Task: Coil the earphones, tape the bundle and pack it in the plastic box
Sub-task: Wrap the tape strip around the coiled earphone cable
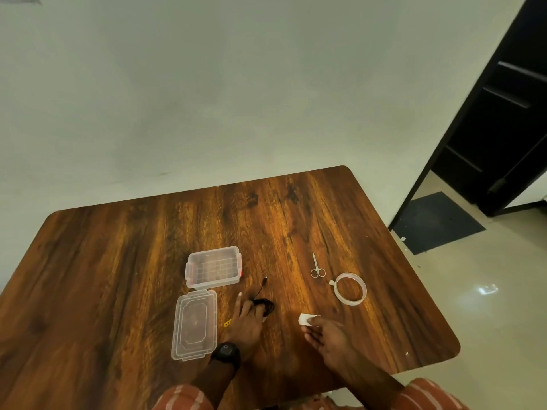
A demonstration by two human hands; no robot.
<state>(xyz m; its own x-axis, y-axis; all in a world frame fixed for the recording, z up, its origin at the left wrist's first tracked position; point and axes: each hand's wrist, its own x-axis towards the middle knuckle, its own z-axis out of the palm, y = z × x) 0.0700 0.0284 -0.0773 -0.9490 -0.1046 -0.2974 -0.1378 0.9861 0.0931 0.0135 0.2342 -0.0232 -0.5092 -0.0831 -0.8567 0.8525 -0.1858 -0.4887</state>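
On the wooden table [148, 261], seen from the head camera, the left hand [247, 321] presses down on a coiled bundle of black earphones [266, 304], fingers spread over the coil, its grip holding the bundle flat against the wood; one loose cable end trails away toward the far side. The right hand [325, 332] pinches a short white piece of tape [305, 318] between thumb and fingertips, just beside the bundle. The clear plastic box [213, 266] stands open beyond the left hand, its lid [194, 324] lying flat nearer the person. Small scissors [316, 266] and a tape roll [350, 289] lie to the right. A black watch [226, 355] sits on the left wrist.
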